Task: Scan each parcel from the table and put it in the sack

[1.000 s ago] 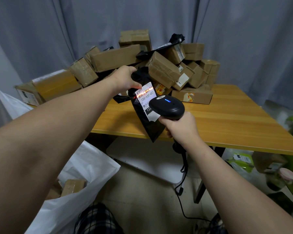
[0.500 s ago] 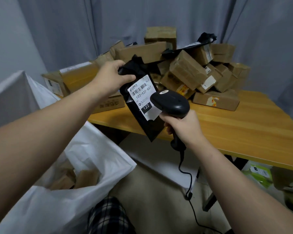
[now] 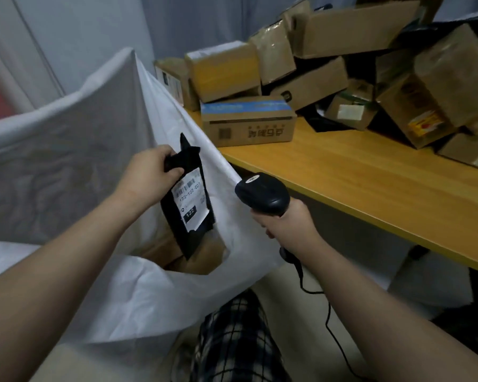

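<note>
Black plastic mailer pouch (image 3: pixel 189 224) with white label hangs inside the white woven sack (image 3: pixel 100 285).
Left hand (image 3: pixel 146 175) pinches its top; right hand (image 3: pixel 284 224) grips the black handheld scanner (image 3: pixel 262 194).

Sack (image 3: pixel 94 161) mouth is standing open, with its tall rear wall closing off the far side. Cardboard boxes (image 3: pixel 209 252) are filling its bottom. Table (image 3: pixel 370 194) front strip is lying open; piled parcels (image 3: pixel 329 81) are blocking the rear, just beside the sack.
</note>
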The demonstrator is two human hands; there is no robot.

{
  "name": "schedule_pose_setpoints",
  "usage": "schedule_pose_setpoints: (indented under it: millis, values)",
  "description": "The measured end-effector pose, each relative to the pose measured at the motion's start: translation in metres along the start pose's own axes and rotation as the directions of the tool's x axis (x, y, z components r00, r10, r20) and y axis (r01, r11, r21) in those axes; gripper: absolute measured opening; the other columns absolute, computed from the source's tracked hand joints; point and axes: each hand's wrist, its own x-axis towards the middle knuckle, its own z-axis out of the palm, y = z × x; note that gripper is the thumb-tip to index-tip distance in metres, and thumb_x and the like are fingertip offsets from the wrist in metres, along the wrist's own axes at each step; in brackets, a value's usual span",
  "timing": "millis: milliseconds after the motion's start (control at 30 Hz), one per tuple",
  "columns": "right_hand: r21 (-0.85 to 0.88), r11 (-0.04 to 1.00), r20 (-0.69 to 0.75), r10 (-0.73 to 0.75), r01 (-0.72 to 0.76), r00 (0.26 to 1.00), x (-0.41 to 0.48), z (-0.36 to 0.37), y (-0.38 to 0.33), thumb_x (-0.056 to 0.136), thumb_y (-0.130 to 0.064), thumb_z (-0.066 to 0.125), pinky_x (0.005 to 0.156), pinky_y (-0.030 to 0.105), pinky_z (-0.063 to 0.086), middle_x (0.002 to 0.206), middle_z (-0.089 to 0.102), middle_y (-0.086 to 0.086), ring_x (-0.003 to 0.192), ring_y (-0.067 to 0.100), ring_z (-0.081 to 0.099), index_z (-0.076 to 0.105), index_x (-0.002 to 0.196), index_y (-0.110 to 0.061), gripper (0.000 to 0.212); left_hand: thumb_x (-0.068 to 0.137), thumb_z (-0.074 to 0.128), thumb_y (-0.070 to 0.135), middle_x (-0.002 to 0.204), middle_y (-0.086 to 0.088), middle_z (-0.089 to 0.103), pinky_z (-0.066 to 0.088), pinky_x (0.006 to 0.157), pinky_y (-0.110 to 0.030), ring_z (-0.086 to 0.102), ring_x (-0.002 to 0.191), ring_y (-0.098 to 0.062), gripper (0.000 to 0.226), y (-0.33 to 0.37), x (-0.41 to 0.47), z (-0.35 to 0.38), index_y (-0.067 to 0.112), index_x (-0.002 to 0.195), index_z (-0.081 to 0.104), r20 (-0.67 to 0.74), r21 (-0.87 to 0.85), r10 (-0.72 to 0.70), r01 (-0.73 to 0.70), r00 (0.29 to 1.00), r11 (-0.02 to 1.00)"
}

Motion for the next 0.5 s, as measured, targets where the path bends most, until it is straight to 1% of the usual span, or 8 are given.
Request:
schedule_pose_setpoints:
  millis: [33, 100, 167, 200, 267, 333, 400, 500]
  values:
    - [-0.006, 1.000, 0.002, 0.018, -0.018, 1.000, 0.003, 0.004, 0.001, 0.078, -0.026, 0.076, 0.066, 0.035, 0.052, 0.067, 0.064, -0.007, 0.066, 0.013, 0.062, 0.063, 0.080, -0.027, 0.014, 0.088, 0.064, 0.012, 0.085, -0.016, 0.063, 0.039, 0.064, -0.034, 0.059, 0.082, -0.034, 0.013, -0.007, 0.002, 0.005, 0.003, 0.096, 0.061, 0.017, 0.096, 0.004, -0.006, 1.000, 0.995]
    - [-0.005, 0.999, -0.008, 0.042, -0.042, 0.999, 0.008, 0.011, 0.001, 0.077, -0.026, 0.076, 0.066, 0.037, 0.054, 0.067, 0.064, -0.005, 0.065, 0.015, 0.063, 0.062, 0.080, -0.029, 0.015, 0.090, 0.058, 0.011, 0.089, -0.020, 0.063, 0.044, 0.063, -0.038, 0.058, 0.081, -0.038, 0.011, -0.021, 0.009, 0.018, 0.003, 0.097, 0.057, 0.046, 0.241, -0.003, -0.009, 0.999, 0.970]
    - [-0.009, 0.998, -0.019, 0.056, -0.056, 0.998, 0.013, 0.017, 0.003, 0.077, -0.026, 0.076, 0.067, 0.039, 0.055, 0.067, 0.065, -0.004, 0.065, 0.017, 0.063, 0.062, 0.081, -0.029, 0.015, 0.094, 0.051, 0.012, 0.088, -0.020, 0.061, 0.039, 0.057, -0.037, 0.053, 0.072, -0.034, 0.007, -0.029, 0.011, 0.032, 0.007, 0.093, 0.048, 0.074, 0.336, -0.005, -0.021, 0.997, 0.942]
    - [-0.009, 0.998, -0.022, 0.066, -0.066, 0.998, 0.015, 0.019, 0.003, 0.077, -0.026, 0.076, 0.069, 0.041, 0.056, 0.068, 0.065, -0.003, 0.066, 0.018, 0.064, 0.062, 0.081, -0.029, 0.015, 0.096, 0.047, 0.016, 0.089, -0.020, 0.060, 0.036, 0.057, -0.036, 0.050, 0.071, -0.032, 0.008, -0.031, 0.011, 0.041, 0.009, 0.092, 0.045, 0.117, 0.366, -0.020, -0.025, 0.993, 0.930]
    - [-0.009, 0.996, -0.026, 0.088, -0.089, 0.996, 0.019, 0.023, 0.005, 0.076, -0.026, 0.076, 0.069, 0.042, 0.057, 0.068, 0.065, -0.003, 0.065, 0.017, 0.063, 0.062, 0.081, -0.028, 0.014, 0.100, 0.042, 0.025, 0.099, -0.020, 0.059, 0.036, 0.061, -0.035, 0.056, 0.083, -0.035, 0.017, -0.034, 0.008, 0.060, 0.009, 0.098, 0.048, 0.273, 0.401, -0.088, -0.030, 0.958, 0.916]
    - [-0.012, 0.995, -0.030, 0.101, -0.102, 0.994, 0.023, 0.024, 0.008, 0.076, -0.028, 0.075, 0.069, 0.044, 0.057, 0.068, 0.065, -0.001, 0.064, 0.018, 0.063, 0.064, 0.083, -0.024, 0.014, 0.100, 0.043, 0.026, 0.112, -0.019, 0.058, 0.043, 0.073, -0.036, 0.057, 0.101, -0.036, 0.024, -0.036, 0.005, 0.077, 0.005, 0.107, 0.052, 0.412, 0.452, -0.146, -0.063, 0.900, 0.890]
    - [0.002, 0.994, -0.046, 0.111, -0.111, 0.993, 0.024, 0.021, 0.011, 0.076, -0.027, 0.075, 0.071, 0.046, 0.057, 0.071, 0.067, 0.001, 0.065, 0.019, 0.063, 0.064, 0.085, -0.022, 0.015, 0.099, 0.045, 0.026, 0.116, -0.014, 0.058, 0.046, 0.083, -0.038, 0.056, 0.107, -0.033, 0.023, -0.031, 0.005, 0.088, 0.007, 0.110, 0.054, 0.438, 0.454, -0.133, -0.090, 0.889, 0.887]
    - [0.037, 0.993, -0.099, 0.117, -0.114, 0.988, 0.021, 0.008, 0.014, 0.076, -0.025, 0.076, 0.071, 0.043, 0.057, 0.072, 0.068, 0.002, 0.064, 0.017, 0.063, 0.065, 0.085, -0.021, 0.015, 0.098, 0.048, 0.033, 0.102, -0.008, 0.063, 0.051, 0.083, -0.040, 0.059, 0.093, -0.026, 0.024, -0.003, 0.013, 0.095, 0.012, 0.105, 0.057, 0.370, 0.371, 0.018, -0.166, 0.929, 0.914]
